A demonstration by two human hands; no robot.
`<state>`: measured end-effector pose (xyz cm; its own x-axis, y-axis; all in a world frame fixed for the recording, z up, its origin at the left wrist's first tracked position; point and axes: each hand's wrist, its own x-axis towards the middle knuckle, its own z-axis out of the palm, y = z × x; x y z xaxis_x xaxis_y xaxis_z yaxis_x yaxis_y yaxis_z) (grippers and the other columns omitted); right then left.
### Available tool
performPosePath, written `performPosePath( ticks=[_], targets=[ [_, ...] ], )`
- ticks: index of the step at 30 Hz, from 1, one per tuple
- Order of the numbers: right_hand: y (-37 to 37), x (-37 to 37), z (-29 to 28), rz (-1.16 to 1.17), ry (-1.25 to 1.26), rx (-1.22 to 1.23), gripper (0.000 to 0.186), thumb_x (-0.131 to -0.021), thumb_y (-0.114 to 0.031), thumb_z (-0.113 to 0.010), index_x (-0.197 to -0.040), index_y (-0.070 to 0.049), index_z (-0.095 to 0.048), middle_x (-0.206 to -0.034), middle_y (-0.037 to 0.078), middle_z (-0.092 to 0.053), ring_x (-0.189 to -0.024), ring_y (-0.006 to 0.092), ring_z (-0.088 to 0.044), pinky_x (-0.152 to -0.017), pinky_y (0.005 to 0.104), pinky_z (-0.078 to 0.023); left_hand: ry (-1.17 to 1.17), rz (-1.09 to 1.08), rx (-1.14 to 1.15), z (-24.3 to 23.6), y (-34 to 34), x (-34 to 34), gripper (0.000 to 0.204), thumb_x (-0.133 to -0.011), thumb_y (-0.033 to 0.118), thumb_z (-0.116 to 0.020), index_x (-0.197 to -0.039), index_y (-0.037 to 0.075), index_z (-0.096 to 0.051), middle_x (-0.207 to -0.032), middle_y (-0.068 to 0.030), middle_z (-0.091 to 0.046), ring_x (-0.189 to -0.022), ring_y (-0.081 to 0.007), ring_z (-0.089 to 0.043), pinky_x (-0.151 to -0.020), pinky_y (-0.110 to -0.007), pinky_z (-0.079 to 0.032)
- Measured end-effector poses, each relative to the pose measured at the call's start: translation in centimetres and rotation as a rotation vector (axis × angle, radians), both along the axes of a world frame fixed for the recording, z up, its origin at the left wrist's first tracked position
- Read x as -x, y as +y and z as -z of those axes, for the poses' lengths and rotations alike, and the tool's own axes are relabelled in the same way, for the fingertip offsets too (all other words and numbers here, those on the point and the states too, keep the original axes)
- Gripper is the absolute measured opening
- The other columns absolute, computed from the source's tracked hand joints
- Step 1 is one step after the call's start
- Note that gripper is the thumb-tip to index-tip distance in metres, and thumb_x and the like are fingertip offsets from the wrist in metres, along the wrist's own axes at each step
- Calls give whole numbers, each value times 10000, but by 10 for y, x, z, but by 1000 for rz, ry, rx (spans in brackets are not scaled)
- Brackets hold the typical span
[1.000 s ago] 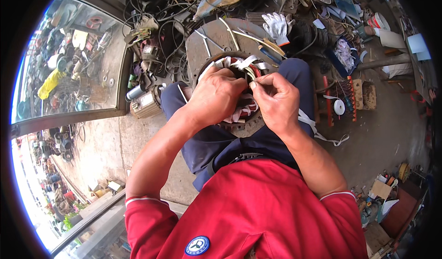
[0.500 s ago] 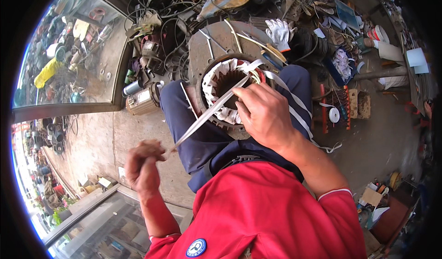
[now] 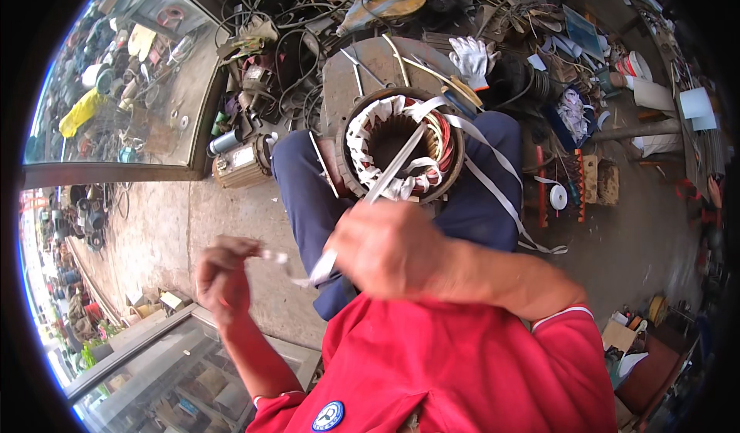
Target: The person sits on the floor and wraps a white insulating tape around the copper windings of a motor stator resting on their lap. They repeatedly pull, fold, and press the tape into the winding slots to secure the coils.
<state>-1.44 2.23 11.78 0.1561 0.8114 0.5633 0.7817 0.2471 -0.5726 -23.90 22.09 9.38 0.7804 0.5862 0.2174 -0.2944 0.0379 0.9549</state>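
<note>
A round motor stator (image 3: 348, 172) rests between my knees, its coil ring (image 3: 360, 142) wrapped in white tape over much of its circumference. Red and pale wires show bare along the ring's right side. A white cloth tape (image 3: 402, 158) runs taut from the right part of the ring toward my body. My right hand (image 3: 389, 250), slightly blurred, is closed on this tape in front of the stator. At the lower left, my left hand (image 3: 223, 275) pinches the tape's loose end, which sags between both hands. Another white tape length (image 3: 493, 190) trails over my right thigh.
White gloves (image 3: 472, 59) and thin rods (image 3: 395, 59) lie on the plate behind the stator. A tape roll (image 3: 558, 196) is on the right beside an orange rack (image 3: 542, 182). A small motor (image 3: 240, 163) stands left; cables and scrap crowd the back. Glass-sided cases flank my left.
My right hand has slid down along the tape, away from the stator and toward my body. The left hand has shifted slightly left, and the tape between the hands has gone slack.
</note>
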Motion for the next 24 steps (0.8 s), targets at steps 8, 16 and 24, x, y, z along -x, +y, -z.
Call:
performPosePath(
  ticks=[8, 16, 24],
  targets=[
    [18, 92, -49, -376, 237, -280, 222, -765, -200, -670, -888, -15, -663, -809, 78, -608, -738, 220, -624, -573, 353, -503, 251, 401, -251, -10, -90, -114, 168, -924, 121, -745, -1011, 9, -655, -895, -71, -646, -800, -162, -622, -718, -320, -492],
    [0, -29, -12, 292, -85, 20, 306, -825, -146, -754, -1091, -28, -660, -829, 112, -632, -716, 289, -646, -603, 427, -524, 58, -206, 163, 20, -21, -17, 464, -1074, 411, -513, -691, 163, -428, -603, 30, -373, -515, -107, -361, -491, -297, -294],
    [19, -69, 24, 353, -241, 150, 158, -870, -132, -648, -727, -81, -603, -669, 95, -614, -643, 289, -662, -571, 415, -528, -450, -69, 107, -68, 28, 57, 421, -1049, 479, -526, -796, 143, -548, -564, 7, -457, -412, -98, -356, -419, -300, -310]
  ],
)
